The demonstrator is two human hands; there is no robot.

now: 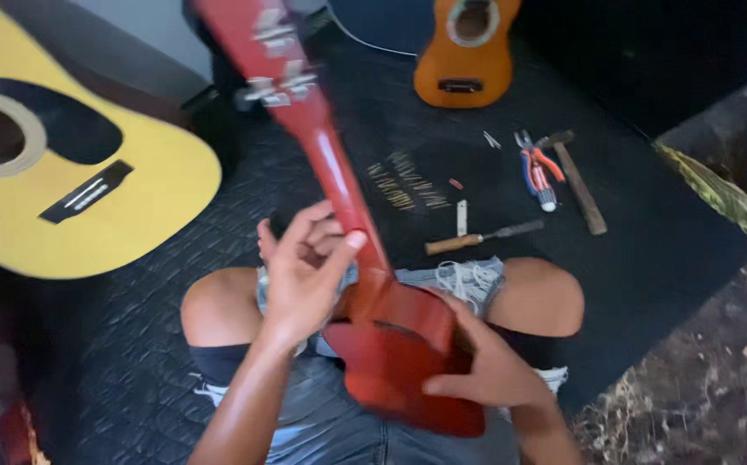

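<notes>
the person sits cross-legged on the dark mat (175, 379) with a small red guitar (373, 284) across the lap, back side up, so the neck is reachable. the left hand (304, 271) curls around the neck; the right hand (494, 370) grips the body to steady it. the headstock is blurred, perhaps moving. tools (541, 176) lie well apart.

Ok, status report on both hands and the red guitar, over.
Left hand on neck of red guitar. Right hand gripping its body. Tools beyond the knees, nothing obstructing.
</notes>
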